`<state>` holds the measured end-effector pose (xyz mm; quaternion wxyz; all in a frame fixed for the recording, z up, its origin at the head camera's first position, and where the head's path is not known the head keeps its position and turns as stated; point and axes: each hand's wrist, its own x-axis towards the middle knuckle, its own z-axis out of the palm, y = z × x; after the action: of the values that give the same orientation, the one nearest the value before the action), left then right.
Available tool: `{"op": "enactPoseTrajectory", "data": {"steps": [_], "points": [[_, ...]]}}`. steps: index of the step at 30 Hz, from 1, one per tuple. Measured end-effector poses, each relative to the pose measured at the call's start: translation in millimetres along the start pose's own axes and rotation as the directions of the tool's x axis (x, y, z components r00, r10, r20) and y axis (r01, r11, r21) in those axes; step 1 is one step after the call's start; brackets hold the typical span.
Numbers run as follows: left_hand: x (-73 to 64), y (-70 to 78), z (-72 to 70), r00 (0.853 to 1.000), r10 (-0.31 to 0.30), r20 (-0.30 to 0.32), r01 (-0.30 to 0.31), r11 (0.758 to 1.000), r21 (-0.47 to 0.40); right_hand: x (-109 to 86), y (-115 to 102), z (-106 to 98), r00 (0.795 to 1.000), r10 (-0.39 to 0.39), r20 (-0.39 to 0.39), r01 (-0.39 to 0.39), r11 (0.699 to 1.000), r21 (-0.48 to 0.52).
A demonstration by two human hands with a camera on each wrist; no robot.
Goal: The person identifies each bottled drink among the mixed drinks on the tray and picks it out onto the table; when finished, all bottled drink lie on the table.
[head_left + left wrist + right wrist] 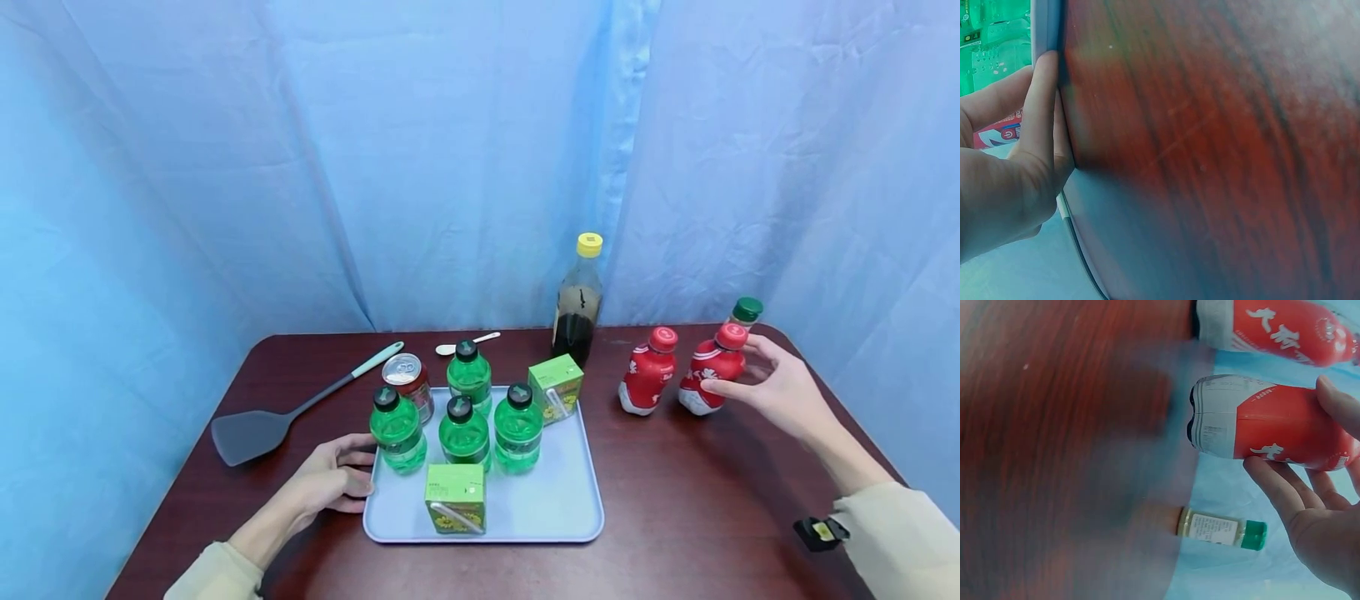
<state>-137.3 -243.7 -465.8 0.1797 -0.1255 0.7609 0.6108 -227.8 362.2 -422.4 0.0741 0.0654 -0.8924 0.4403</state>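
Observation:
At the right of the table my right hand (783, 392) holds a red-and-white drink bottle (714, 367) with a red cap, thumb on one side and fingers on the other. The right wrist view shows this bottle (1272, 422) between thumb and fingertips. A matching red bottle (649, 371) stands upright just left of it. My left hand (326, 479) rests at the left edge of a pale tray (540, 512), its fingertips touching the rim. Several green drink bottles (517, 429) and two green drink cartons (456, 498) stand on the tray.
A red can (408, 385) stands at the tray's back left corner. Behind the tray lie a white spoon (446, 349) and a dark bottle with yellow cap (576, 312). A grey spatula (251, 435) lies left. A green-capped jar (1216, 529) stands behind the held bottle.

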Motion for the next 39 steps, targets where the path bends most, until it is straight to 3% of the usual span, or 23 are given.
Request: {"op": "enactPoseTrajectory", "data": {"steps": [18,30,39], "points": [[0.6,3.6,1.7,1.000,-0.013,-0.014,0.013,1.000,0.009,6.7,18,4,0.999,0.011,-0.030,-0.011,1.000,-0.006],[5.3,-0.7,0.9,1.000,-0.025,-0.004,0.026,1.000,0.013,4.8,36,9,0.998,-0.046,-0.042,0.043,0.997,-0.063],[5.0,-2.0,-0.3,1.000,-0.024,-0.009,0.024,1.000,0.017,6.6,33,11,0.998,-0.048,-0.040,0.046,0.998,-0.037]]}}
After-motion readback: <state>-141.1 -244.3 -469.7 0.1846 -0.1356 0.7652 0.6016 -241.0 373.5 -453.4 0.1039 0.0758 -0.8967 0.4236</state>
